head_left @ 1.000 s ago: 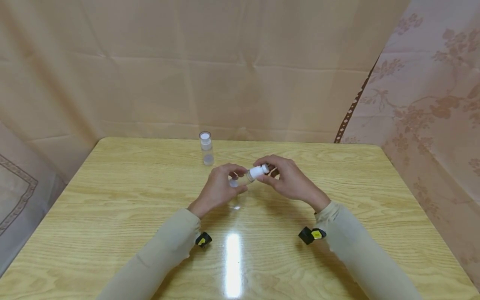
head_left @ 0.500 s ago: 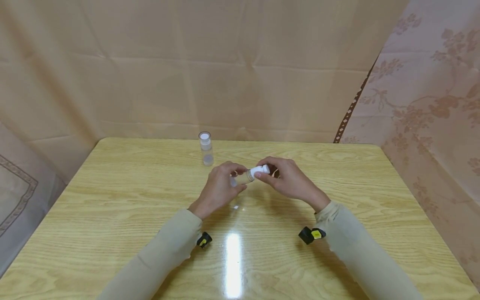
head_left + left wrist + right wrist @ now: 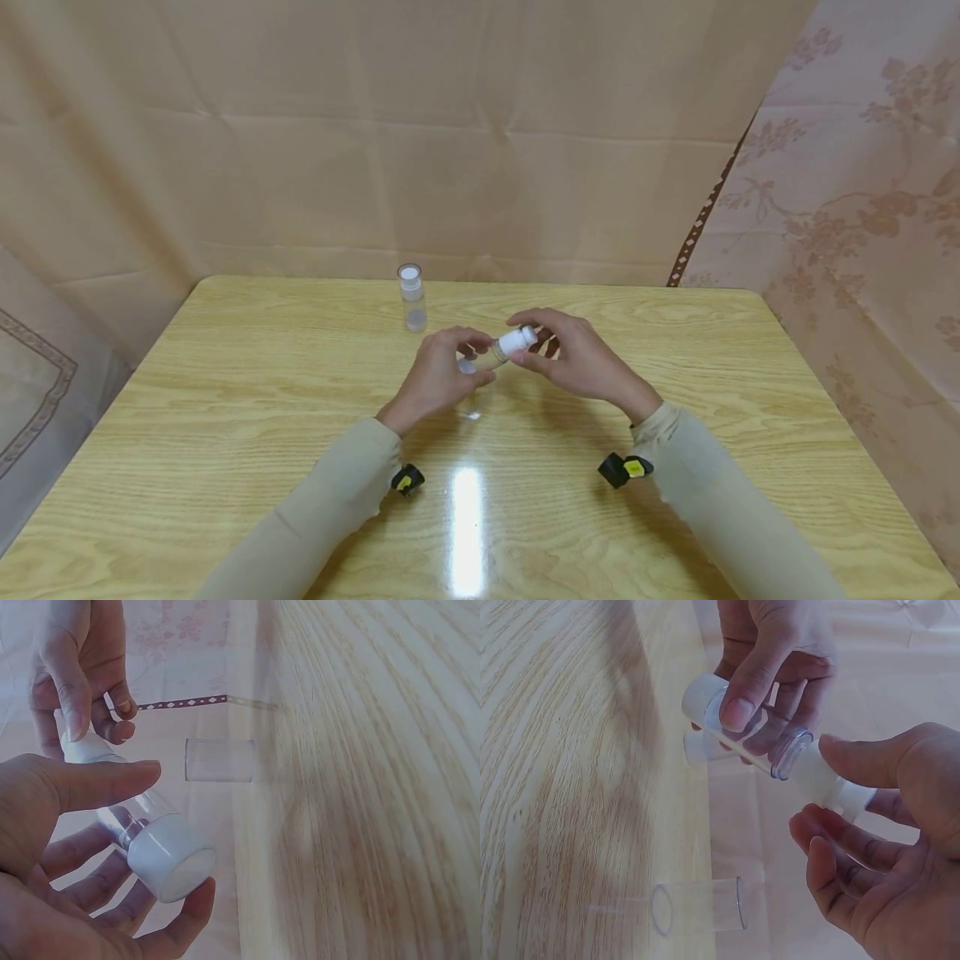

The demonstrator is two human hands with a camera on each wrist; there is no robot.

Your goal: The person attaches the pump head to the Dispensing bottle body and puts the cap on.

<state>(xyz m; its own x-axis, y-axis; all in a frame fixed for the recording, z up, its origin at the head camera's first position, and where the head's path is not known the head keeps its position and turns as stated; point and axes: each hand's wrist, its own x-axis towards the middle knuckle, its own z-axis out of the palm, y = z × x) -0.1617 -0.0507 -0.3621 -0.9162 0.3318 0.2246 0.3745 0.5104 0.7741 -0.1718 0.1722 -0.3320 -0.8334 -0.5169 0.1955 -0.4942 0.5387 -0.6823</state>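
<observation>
Held tilted above the worktop [image 3: 300,375], the small clear bottle [image 3: 756,744] lay between both hands, its white pump top [image 3: 516,341] towards the right. The left hand [image 3: 438,375] was clamped around the clear body, thumb across it, near the white base [image 3: 172,859]. The right hand [image 3: 581,358] pinched the pump top between thumb and fingers, just where it met the clear rim (whether it was fully seated, I could not tell). A clear cylinder [image 3: 219,760] stood upright on the worktop, apart from the hands. Farther back, beyond the left hand, a second pump bottle [image 3: 413,300] stood upright near the edge, in front of a beige curtain [image 3: 450,167].
</observation>
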